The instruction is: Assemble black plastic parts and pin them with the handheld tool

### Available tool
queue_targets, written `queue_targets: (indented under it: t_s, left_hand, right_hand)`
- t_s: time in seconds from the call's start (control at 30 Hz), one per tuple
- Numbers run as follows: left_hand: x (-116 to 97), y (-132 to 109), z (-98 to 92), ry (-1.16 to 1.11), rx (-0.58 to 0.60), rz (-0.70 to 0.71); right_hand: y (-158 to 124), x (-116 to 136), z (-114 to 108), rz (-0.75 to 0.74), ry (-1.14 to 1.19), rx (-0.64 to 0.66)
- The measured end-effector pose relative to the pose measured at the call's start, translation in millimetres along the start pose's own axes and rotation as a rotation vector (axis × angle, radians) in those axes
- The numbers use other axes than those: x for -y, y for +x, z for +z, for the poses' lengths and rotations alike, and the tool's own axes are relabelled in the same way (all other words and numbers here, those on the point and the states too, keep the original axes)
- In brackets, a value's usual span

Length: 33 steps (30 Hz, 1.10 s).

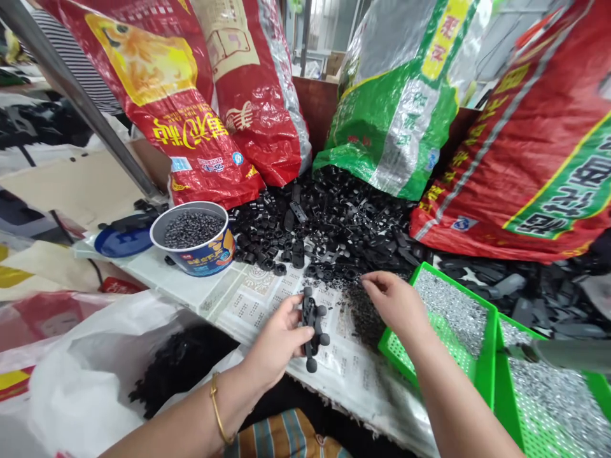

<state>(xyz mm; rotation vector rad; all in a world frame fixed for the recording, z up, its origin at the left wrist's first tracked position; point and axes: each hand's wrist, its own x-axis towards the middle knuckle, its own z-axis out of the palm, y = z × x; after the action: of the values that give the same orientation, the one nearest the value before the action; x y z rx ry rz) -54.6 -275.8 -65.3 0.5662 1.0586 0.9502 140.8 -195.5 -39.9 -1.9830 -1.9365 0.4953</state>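
Observation:
My left hand (281,334) is closed round a black plastic part with rounded knobs (312,327), held upright over the table's front edge. My right hand (396,302) is pinched, fingertips at the near side of the heap of black plastic parts (334,216). Whatever lies between those fingertips is too small or hidden to make out. Just below them is a scatter of tiny black pieces (365,312). Beside my right wrist stands a green perforated basket (487,356) holding small shiny metal pieces (453,308).
A second green basket (506,394) sits at the right, a grey rod-like tool (568,353) over it. At the left stands a blue tub (205,259) of small dark pieces. Red sacks (205,146) and a green sack (382,127) line the back. A white bag (90,375) hangs lower left.

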Motion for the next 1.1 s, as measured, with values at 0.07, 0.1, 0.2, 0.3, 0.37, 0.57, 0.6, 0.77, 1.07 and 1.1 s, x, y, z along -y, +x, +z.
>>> queue_targets:
  t_s: [0.07,0.1,0.2,0.3,0.37,0.57,0.6,0.77,1.07,1.1]
  left_hand:
    - [0.5,-0.6,1.0,-0.022,-0.009,-0.027]
    - [1.1,-1.1,1.8,-0.029,-0.01,-0.04]
    - [3.4,-2.2,3.1,-0.037,-0.007,-0.065]
    - [5.4,-1.7,1.1,-0.055,0.007,-0.063]
    - [6.2,-1.1,-0.7,-0.062,0.006,-0.056]
    - [4.5,-0.6,1.0,-0.071,-0.019,-0.069]
    - [3.9,-0.2,1.8,-0.074,-0.023,-0.07]
    - [-2.8,2.9,7.1,-0.114,-0.007,-0.044]
    - [-16.1,8.4,35.1,-0.165,0.155,0.054]
    - [-15.6,9.1,36.9,-0.165,0.157,0.064]
  right_hand:
    - [22.6,-9.3,-2.3,0.005,-0.237,-0.11]
    - [32.3,-13.4,-1.7,0.002,-0.292,-0.123]
    - [51.1,-21.8,1.7,-0.04,-0.347,-0.103]
    - [56.9,-26.7,2.2,-0.083,-0.365,-0.11]
    - [57.9,-29.2,0.8,-0.08,-0.354,-0.131]
    - [60.0,-35.4,-5.9,-0.024,-0.196,-0.169]
    - [59.2,-36.7,-8.1,0.002,-0.152,-0.198]
    - [46.8,-42.8,-20.7,0.2,0.145,-0.326]
    - [-26.2,-7.1,-4.2,0.263,0.852,-0.03]
    - [-36.1,-2.8,-0.4,0.28,0.925,0.017]
